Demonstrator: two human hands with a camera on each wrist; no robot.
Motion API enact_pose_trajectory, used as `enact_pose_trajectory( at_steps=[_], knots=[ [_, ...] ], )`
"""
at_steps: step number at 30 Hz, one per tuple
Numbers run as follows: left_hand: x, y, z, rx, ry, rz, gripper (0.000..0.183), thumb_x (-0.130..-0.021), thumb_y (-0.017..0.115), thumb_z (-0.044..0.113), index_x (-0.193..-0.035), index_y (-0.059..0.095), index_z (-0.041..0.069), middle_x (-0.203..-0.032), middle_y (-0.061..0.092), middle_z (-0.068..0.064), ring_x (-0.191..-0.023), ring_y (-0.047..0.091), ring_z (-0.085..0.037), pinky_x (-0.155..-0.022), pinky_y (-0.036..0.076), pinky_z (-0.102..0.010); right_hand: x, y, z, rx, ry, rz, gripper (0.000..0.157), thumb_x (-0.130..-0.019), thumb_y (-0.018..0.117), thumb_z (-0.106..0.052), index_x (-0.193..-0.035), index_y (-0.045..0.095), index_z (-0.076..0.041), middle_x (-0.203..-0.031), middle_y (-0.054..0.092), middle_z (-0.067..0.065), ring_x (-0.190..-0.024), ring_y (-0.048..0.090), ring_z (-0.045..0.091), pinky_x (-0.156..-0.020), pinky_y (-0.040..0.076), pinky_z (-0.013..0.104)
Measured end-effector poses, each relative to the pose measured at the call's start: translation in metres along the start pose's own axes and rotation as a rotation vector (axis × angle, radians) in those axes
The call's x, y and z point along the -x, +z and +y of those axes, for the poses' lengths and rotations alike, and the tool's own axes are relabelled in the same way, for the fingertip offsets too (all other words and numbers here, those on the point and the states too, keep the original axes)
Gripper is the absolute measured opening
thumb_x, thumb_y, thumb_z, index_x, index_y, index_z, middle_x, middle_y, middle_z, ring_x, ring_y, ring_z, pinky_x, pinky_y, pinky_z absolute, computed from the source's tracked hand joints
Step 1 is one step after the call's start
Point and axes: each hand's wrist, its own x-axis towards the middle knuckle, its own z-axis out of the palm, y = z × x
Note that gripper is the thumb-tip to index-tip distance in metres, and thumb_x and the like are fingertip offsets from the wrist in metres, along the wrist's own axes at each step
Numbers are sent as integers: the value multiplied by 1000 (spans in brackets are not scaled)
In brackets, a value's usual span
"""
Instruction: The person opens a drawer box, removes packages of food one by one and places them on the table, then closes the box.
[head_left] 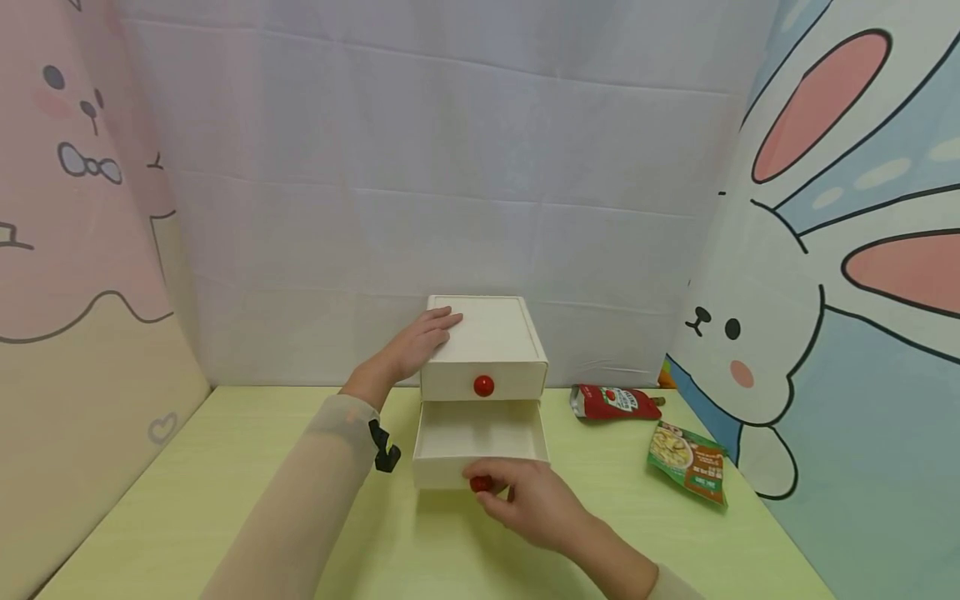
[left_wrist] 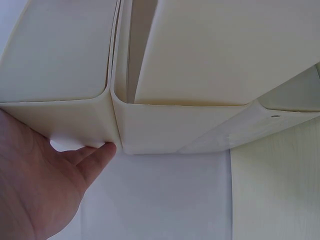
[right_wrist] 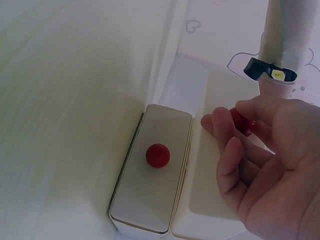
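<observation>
- While the lower drawer stuck out under the upper one in the white cabinet, its pale floor showed; the very back was hidden.
- Right hand pinched its red knob, so a straight, level motion seemed best to avoid jamming.
- Left hand lay fingers-out on the cabinet's top left, imo a decent brace, light pressure probably enough.
- Upper drawer sat closed, contents hidden.
- Off to the right, a red pouch and a green-and-brown packet lay on the table; couldn't tell what was inside.
</observation>
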Motion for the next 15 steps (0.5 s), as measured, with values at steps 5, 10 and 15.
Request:
enact_pose_trajectory(
  at_steps=[5, 10, 15],
  knots=[
    [-2, 0, -1, 4, -4, -2, 59, -116, 32, 31, -172, 39, 15, -185, 20, -11, -172, 14, -41, -137, 16, -64, -6, 0, 4, 8, 4, 7, 25, -102, 77, -11, -126, 80, -18, -115, 82, -4, -96, 70, -1, -73, 57, 18],
    [-2, 0, -2, 16, -9, -2, 59, -115, 33, 31, -172, 40, 16, -185, 20, -10, -172, 13, -40, -137, 15, -64, -11, 1, 8, 24, -20, 29, 25, -102, 76, -9, -126, 80, -17, -115, 82, -3, -97, 71, 1, -72, 58, 19],
    [-2, 0, -2, 11, -10, -2, 59, -116, 32, 31, -172, 40, 16, -185, 20, -11, -172, 13, -40, -137, 16, -64, -15, 2, 12, 28, -30, 54, 26, -102, 75, -8, -126, 80, -16, -115, 82, -1, -97, 72, 4, -72, 57, 19]
  ],
)
